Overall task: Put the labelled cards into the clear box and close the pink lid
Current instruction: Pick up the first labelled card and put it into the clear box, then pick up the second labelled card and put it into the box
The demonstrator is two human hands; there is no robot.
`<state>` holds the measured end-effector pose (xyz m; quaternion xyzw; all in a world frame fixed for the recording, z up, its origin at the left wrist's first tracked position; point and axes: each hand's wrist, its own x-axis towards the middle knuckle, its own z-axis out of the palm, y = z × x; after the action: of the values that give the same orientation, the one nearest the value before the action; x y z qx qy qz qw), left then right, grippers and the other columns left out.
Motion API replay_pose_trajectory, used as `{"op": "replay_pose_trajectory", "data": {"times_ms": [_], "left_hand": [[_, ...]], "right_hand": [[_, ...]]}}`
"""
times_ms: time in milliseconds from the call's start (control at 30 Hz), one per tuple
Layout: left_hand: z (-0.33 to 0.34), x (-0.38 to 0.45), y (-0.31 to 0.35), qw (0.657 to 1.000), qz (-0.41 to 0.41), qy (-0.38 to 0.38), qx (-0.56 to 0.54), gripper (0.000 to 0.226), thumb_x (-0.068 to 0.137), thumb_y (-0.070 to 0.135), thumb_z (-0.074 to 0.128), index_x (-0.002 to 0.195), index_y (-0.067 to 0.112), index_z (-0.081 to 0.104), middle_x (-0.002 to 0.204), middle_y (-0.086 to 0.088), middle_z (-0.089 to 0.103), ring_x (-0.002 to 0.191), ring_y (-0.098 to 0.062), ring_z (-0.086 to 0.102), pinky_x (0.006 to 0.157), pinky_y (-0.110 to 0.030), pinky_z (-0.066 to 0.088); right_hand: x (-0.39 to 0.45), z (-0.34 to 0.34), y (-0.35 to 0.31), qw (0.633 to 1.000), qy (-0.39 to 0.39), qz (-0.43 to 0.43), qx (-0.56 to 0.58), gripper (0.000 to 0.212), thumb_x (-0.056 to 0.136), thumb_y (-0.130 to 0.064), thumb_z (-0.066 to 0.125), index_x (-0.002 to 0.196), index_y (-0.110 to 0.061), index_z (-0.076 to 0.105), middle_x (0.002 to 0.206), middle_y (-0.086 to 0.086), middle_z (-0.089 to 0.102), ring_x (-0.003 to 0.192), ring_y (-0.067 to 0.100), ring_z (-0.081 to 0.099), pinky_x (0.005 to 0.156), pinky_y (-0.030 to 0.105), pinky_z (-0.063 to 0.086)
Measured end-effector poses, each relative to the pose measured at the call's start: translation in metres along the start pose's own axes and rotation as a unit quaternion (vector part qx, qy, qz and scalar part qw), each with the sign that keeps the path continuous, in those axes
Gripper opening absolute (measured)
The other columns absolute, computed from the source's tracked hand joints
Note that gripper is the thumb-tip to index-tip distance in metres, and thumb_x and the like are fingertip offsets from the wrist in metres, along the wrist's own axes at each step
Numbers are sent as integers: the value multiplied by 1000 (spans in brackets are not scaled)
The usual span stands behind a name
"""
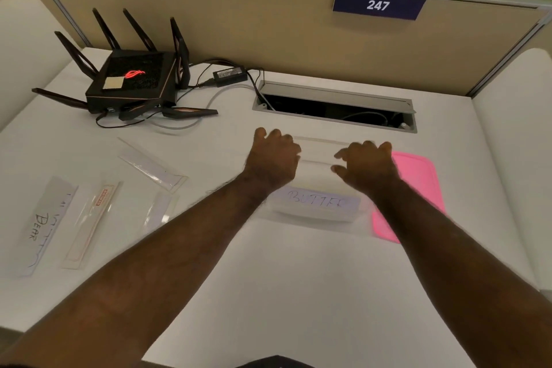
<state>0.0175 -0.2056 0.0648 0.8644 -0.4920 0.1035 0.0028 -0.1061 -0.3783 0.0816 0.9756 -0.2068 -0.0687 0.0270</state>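
Note:
The clear box [321, 215] sits mid-table, and a white card reading "BUTTER" [319, 202] shows through its near wall. My left hand [273, 157] hangs over the box's left rim with its fingers curled down; any grip is hidden. Over the right rim, my right hand [369, 166] has thumb and fingers apart and holds nothing. Right of the box the pink lid [418, 172] lies flat, partly under my right forearm. At the left lie a "BEAR" card [44, 225], a card with a red label [94, 218] and two clear sleeves [152, 164] [158, 209].
A black router with antennas [134, 78] and its power brick [230, 74] stand at the back left, cables trailing. An open cable hatch [334, 107] is cut into the table just behind the box. Partition walls close off the back and sides.

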Motion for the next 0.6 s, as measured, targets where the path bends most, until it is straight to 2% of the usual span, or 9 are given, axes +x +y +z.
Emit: {"op": "replay_pose_trajectory", "data": {"times_ms": [100, 267, 367, 433, 533, 600], "left_hand": [[-9, -23, -22, 989, -107, 79, -71, 32, 87, 33, 51, 112, 24, 68, 112, 2, 68, 105, -23, 58, 98, -47, 30], [-10, -77, -68, 953, -261, 48, -146, 38, 88, 34, 52, 125, 26, 60, 128, 4, 62, 120, -21, 53, 111, -50, 23], [-2, -123, -92, 935, -316, 41, -156, 42, 89, 33, 54, 130, 23, 57, 133, 1, 60, 128, -22, 50, 113, -54, 21], [5, -154, -103, 926, -345, 6, -155, 48, 93, 38, 50, 138, 22, 49, 142, -2, 54, 137, -24, 41, 113, -58, 18], [17, -202, -115, 903, -393, -100, -145, 64, 96, 51, 35, 151, 21, 23, 160, -4, 27, 149, -29, 16, 114, -63, 9], [24, -233, -118, 889, -413, -149, -133, 72, 96, 56, 28, 154, 20, 8, 164, -5, 12, 150, -30, 3, 114, -64, 6]], "right_hand": [[5, -18, -17, 998, 59, -5, 38, 41, 92, -48, 49, 127, -30, 58, 127, 2, 62, 116, 28, 54, 96, 47, 32], [12, -35, -77, 983, 85, -86, 135, 40, 93, -41, 50, 131, -31, 55, 137, -2, 55, 125, 25, 47, 99, 46, 30], [17, -35, -125, 971, 86, -142, 171, 43, 93, -39, 51, 134, -29, 52, 141, -4, 52, 127, 23, 45, 101, 44, 32], [18, -26, -159, 967, 74, -179, 166, 50, 92, -39, 51, 141, -27, 46, 148, -3, 45, 134, 22, 40, 106, 43, 30], [14, -3, -209, 961, 30, -233, 145, 62, 93, -40, 51, 149, -25, 31, 159, -1, 28, 146, 20, 22, 115, 44, 21], [7, 16, -240, 956, -12, -265, 127, 70, 92, -41, 51, 152, -24, 21, 162, 0, 16, 149, 22, 11, 118, 48, 14]]}}
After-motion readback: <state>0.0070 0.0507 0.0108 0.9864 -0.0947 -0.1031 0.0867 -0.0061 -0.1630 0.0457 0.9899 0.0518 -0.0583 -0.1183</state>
